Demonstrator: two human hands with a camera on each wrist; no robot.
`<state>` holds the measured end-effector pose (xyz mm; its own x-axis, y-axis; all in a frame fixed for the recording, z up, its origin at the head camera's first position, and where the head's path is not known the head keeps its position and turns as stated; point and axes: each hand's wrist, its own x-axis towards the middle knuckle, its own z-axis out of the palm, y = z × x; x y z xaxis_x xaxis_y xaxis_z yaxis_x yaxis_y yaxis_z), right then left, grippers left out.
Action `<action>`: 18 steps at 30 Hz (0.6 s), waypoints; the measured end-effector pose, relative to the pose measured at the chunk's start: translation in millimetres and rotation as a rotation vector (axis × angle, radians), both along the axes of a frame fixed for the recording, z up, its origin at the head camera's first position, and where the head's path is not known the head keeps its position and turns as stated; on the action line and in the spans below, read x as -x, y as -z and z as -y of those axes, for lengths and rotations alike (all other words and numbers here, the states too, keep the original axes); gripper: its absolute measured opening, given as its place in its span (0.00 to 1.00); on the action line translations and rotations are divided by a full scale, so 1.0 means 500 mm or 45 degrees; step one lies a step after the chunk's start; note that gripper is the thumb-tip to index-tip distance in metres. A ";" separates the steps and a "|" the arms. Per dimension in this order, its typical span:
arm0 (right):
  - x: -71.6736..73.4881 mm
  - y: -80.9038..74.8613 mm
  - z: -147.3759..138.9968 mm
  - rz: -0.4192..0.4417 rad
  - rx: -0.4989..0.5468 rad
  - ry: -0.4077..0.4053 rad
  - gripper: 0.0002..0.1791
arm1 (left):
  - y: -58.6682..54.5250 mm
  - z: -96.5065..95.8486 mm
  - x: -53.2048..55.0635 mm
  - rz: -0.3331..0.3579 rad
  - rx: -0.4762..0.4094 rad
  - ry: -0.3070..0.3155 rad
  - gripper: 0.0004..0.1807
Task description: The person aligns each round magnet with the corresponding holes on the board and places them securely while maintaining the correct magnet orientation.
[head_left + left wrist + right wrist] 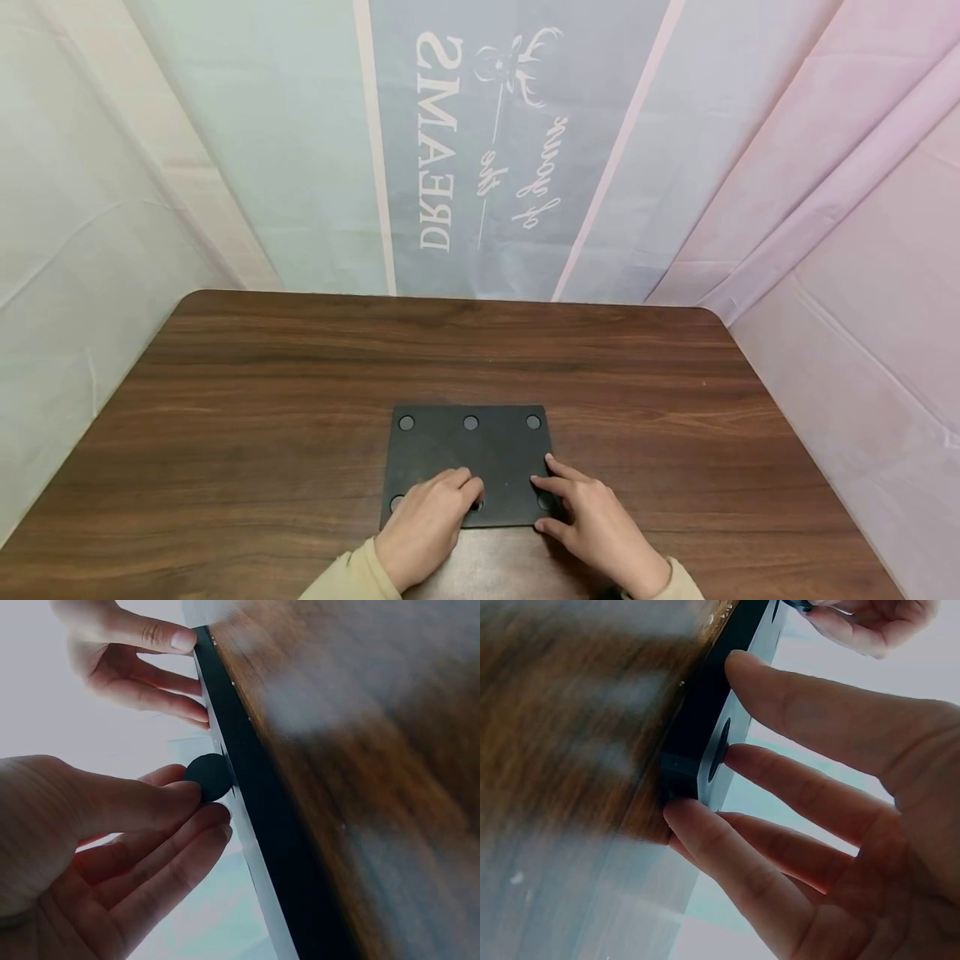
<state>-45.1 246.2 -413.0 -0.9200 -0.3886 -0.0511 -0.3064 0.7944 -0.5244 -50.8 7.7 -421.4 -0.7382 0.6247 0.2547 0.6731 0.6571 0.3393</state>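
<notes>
A flat black rectangular board (498, 458) with round recesses lies on the wooden table. Over its front middle recess, my left hand (435, 517) pinches a small black disc (209, 778) between thumb and fingers. The disc stands on edge in the left wrist view, its rim against the board's face. My right hand (592, 521) holds the board's front right corner. Its thumb (761, 679) presses the front edge, one finger touches the front right recess (720, 750), and another rests against the right side. The left hand partly covers the front left recess (397, 502).
Three round recesses run along the board's far edge, including the far middle one (471, 423). The brown table (300, 358) extends around the board. Printed cloth curtains (315, 150) stand behind the table and on both sides.
</notes>
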 end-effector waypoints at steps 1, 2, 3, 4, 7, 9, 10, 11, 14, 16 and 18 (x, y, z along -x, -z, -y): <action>0.000 0.000 0.000 0.004 0.000 0.000 0.26 | 0.000 -0.001 0.000 0.006 0.002 0.005 0.11; 0.000 0.001 0.000 0.000 -0.007 0.002 0.26 | 0.001 -0.001 0.000 0.009 0.004 0.007 0.11; 0.000 0.001 0.000 -0.003 -0.011 0.003 0.26 | 0.001 -0.002 0.001 0.009 0.007 0.011 0.11; 0.000 0.001 0.000 -0.004 -0.013 0.003 0.26 | 0.002 -0.002 0.001 0.007 0.007 0.013 0.11; 0.000 0.001 0.000 -0.009 -0.013 0.003 0.26 | 0.006 -0.004 0.003 -0.007 0.010 0.013 0.11; 0.000 0.001 0.000 -0.018 -0.017 0.004 0.26 | 0.006 -0.005 0.003 -0.007 0.014 0.010 0.12; 0.000 0.002 0.000 -0.024 -0.018 0.004 0.26 | 0.007 -0.005 0.003 -0.004 0.014 0.006 0.12; -0.001 0.002 0.001 -0.025 -0.017 0.004 0.26 | 0.007 -0.006 0.003 0.001 0.016 0.001 0.11; -0.002 0.002 0.001 -0.040 -0.024 0.006 0.26 | 0.006 -0.007 0.003 0.008 0.024 -0.011 0.11; -0.003 0.003 0.001 -0.046 -0.027 0.008 0.26 | 0.007 -0.008 0.003 0.005 0.030 -0.017 0.11; -0.003 0.003 0.001 -0.053 -0.031 0.010 0.26 | 0.007 -0.009 0.003 0.001 0.041 -0.020 0.10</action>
<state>-43.5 245.8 -414.6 -0.9245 -0.3806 -0.0219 -0.3215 0.8093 -0.4915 -52.2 12.1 -425.0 -0.7480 0.6210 0.2342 0.6626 0.6779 0.3184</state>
